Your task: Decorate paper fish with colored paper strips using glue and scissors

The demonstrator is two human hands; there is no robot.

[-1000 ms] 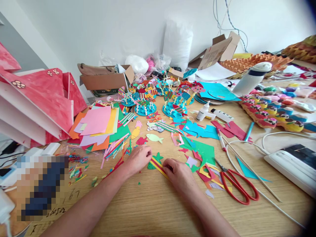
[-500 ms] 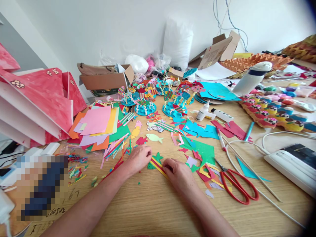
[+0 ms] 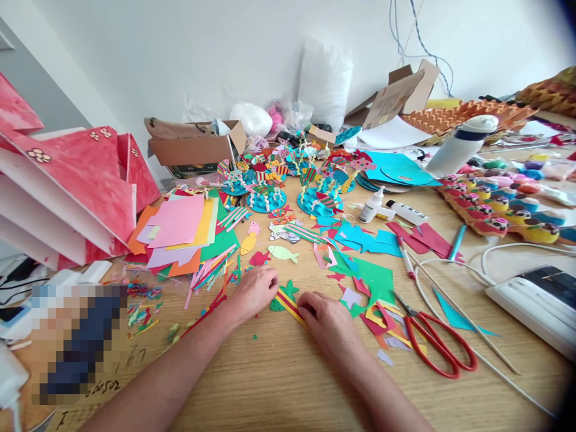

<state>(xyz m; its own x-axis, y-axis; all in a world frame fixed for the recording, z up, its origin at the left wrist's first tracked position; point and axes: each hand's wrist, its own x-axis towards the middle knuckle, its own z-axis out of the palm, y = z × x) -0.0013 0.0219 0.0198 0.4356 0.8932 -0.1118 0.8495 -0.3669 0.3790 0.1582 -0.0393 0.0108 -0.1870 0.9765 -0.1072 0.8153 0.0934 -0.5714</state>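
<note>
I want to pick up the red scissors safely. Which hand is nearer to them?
The right hand is nearer: the red scissors lie on the table just to its right, apart from it. The left hand is further away, beyond the striped paper fish.

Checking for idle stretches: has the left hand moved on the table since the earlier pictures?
No. The left hand rests on the striped paper fish, placed the same relative to the red scissors; the slight overall shift is the camera's.
</note>
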